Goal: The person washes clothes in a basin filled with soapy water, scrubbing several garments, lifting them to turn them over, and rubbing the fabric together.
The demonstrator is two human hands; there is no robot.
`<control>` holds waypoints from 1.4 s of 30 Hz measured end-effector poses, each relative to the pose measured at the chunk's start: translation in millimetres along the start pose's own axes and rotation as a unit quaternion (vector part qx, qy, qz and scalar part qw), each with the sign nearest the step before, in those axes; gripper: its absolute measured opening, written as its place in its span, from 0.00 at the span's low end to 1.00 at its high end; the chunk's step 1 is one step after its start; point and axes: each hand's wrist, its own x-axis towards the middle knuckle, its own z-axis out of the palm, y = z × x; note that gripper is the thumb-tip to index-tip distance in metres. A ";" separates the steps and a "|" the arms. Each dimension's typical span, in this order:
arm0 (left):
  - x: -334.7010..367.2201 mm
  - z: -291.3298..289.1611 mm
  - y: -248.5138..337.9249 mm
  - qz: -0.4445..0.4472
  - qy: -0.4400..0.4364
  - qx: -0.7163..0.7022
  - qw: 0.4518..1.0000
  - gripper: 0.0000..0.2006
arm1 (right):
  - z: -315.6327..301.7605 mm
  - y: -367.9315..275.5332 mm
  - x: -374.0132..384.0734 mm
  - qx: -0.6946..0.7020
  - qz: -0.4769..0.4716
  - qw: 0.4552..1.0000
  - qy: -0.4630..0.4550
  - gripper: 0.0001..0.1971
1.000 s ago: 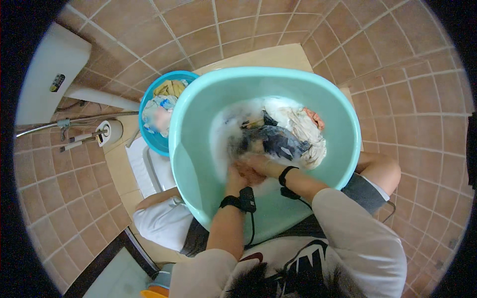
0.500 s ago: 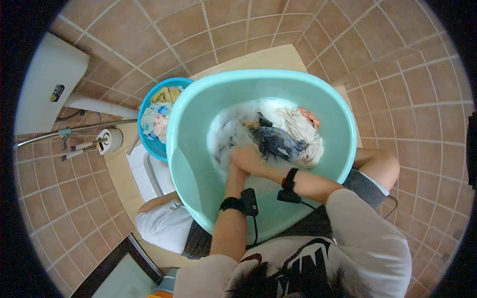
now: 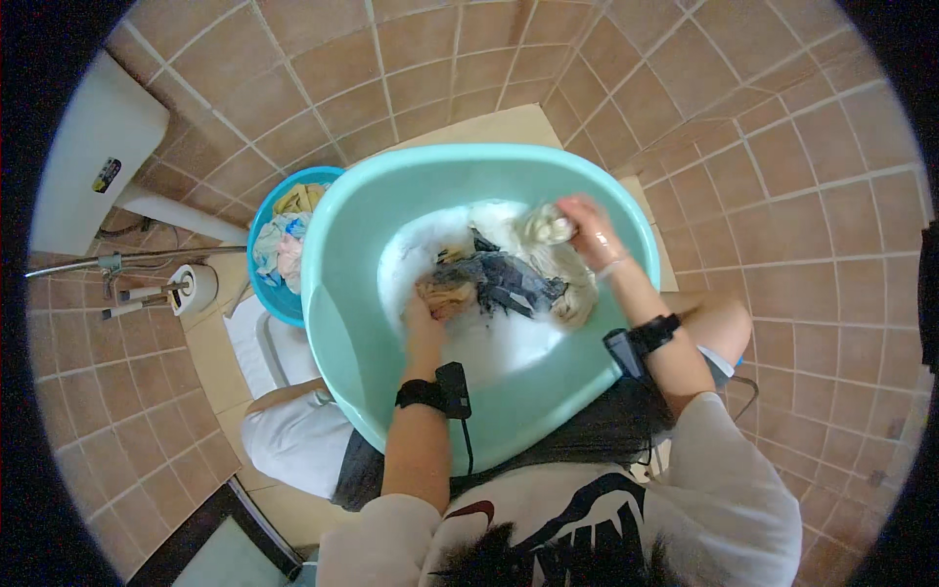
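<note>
A large mint-green tub (image 3: 372, 391) stands in front of me with sudsy water (image 3: 489, 342) in it. My left hand (image 3: 421, 311) is down in the suds at the tub's left, closed at a bunched tan cloth (image 3: 450, 296); its fingers are partly hidden. My right hand (image 3: 589, 235), slightly blurred, is raised at the right side and grips a wad of cream cloth (image 3: 544, 227). More cream fabric hangs below it in the tub. Between the hands a dark grey garment (image 3: 509, 281) lies partly in the foam.
A blue basin (image 3: 262, 220) with several pastel cloths stands left of the tub. Beside it are a white floor fixture (image 3: 279, 347) and a toilet-paper roll (image 3: 200, 287). A metal pipe (image 3: 176, 254) runs along the left. Tiled walls (image 3: 773, 235) rise behind and to the right.
My hands were together in the suds; now they are apart. The right one has moved up and right and lifted cream cloth. Tan cloth now shows at my left hand.
</note>
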 end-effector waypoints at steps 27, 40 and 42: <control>-33.6 159.1 20.0 0.073 -0.058 0.354 0.930 0.16 | -26.0 -6.3 -43.1 -0.434 -0.078 0.854 -0.278 0.33; -46.3 167.5 31.9 0.008 -0.107 0.382 0.918 0.11 | 6.7 13.5 -44.2 -0.405 -0.086 0.884 -0.217 0.16; -44.7 167.7 44.3 0.059 -0.045 0.414 0.907 0.11 | -0.1 8.5 -41.6 -0.363 -0.064 0.919 -0.141 0.12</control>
